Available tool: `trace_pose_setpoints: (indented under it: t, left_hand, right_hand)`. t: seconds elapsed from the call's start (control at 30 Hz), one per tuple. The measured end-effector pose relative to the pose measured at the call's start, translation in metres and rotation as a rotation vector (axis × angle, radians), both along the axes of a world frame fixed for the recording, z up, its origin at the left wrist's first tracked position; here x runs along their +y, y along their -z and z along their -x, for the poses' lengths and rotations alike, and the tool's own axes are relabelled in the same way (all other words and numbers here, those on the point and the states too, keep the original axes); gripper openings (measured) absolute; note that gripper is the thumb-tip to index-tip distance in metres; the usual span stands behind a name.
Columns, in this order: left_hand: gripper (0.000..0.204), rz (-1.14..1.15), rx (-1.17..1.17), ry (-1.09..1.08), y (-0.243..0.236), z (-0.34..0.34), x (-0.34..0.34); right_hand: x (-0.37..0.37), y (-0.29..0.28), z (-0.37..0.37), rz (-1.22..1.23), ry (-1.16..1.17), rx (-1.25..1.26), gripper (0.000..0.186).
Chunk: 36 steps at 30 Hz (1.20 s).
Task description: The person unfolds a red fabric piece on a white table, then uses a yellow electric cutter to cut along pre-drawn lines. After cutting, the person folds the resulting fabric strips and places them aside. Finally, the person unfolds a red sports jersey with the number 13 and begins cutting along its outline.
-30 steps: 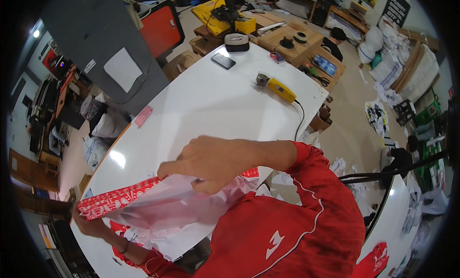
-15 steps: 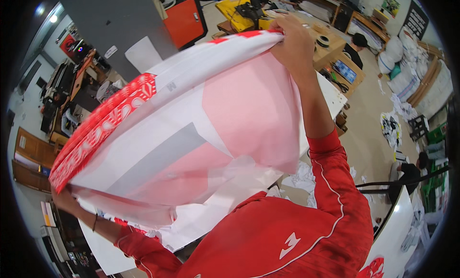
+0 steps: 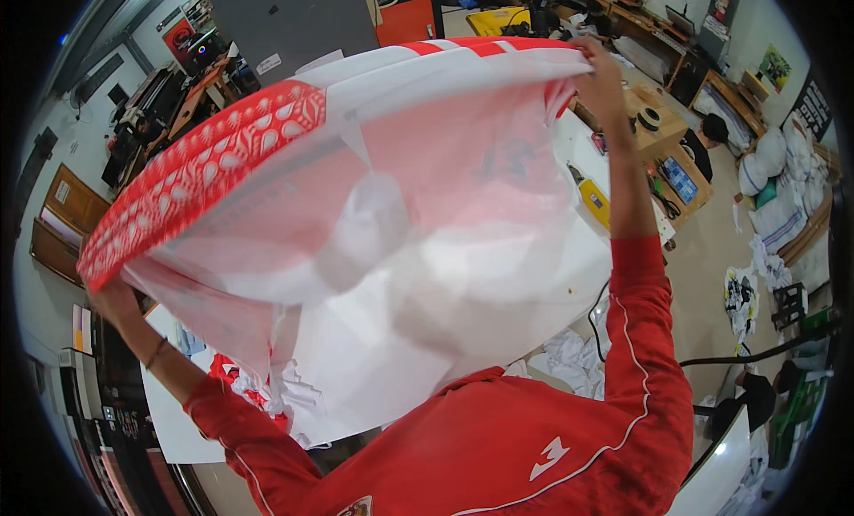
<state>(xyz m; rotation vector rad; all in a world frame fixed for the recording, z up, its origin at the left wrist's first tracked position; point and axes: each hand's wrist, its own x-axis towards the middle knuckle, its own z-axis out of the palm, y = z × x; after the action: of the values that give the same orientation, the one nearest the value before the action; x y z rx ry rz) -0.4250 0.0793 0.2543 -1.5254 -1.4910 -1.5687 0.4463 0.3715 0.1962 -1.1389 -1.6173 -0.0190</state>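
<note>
A large thin sheet of red and white printed fabric (image 3: 463, 142) is spread in the air between my raised hands. White paisley-like shapes pattern its red left part; its underside looks pale pink and white. My left hand (image 3: 111, 301) grips the left corner, with most of its fingers behind the cloth. At the far right corner, my right hand (image 3: 601, 82) is closed on the edge. Below the fabric lies the white tabletop (image 3: 498, 338), and the cloth's lower edge hangs over it. A yellow-handled tool (image 3: 593, 202) rests on the table near my right forearm.
Red and white fabric scraps (image 3: 298, 396) lie at the table's near left. More white scraps (image 3: 571, 360) are beyond its right edge, near a black cable (image 3: 594, 316). A wooden bench (image 3: 654, 116) holds a tape roll and scissors. Other people sit at the right.
The fabric is stretched wider and has swung upward. My right hand has moved right, and my left hand slightly up. The tabletop and yellow-handled tool have come into view.
</note>
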Motion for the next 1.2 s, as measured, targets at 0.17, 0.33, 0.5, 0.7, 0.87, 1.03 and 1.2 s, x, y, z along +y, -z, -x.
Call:
trace_pose_setpoints:
  t: [0.17, 0.33, 0.5, 0.7, 0.87, 1.03, 1.2]
  left_hand:
    - [0.060, 0.167, 0.074, -0.033, 0.053, -0.070, -0.120]
    - [0.066, 0.106, -0.789, 0.257, 0.201, -0.094, -0.184]
    - [0.060, 0.338, -0.990, -0.017, 0.325, -0.029, -0.220]
    - [0.056, 0.478, -0.992, -0.303, 0.405, -0.007, -0.223]
    - [0.062, 0.776, -0.325, -1.210, 0.442, -0.071, -0.195]
    - [0.041, 0.681, -0.219, -0.322, 0.465, -0.236, -0.148]
    - [0.055, 0.960, -0.151, 0.360, 0.436, -0.390, -0.122]
  right_hand:
    - [-0.079, 0.035, -0.036, -0.023, 0.041, -0.171, 0.030]
    - [-0.144, 0.130, -0.039, -0.122, 0.083, -0.426, 0.018]
    - [-0.161, 0.232, -0.029, 0.174, 0.055, -0.448, 0.021]
    - [-0.171, 0.318, -0.011, 0.482, -0.125, -0.493, 0.023]
    - [-0.188, 0.344, -0.014, 0.812, -0.143, -0.454, 0.036]
    - [-0.200, 0.360, -0.014, 0.710, -0.087, -0.499, 0.036]
    - [-0.198, 0.366, -0.018, 0.813, -0.012, -0.645, 0.031]
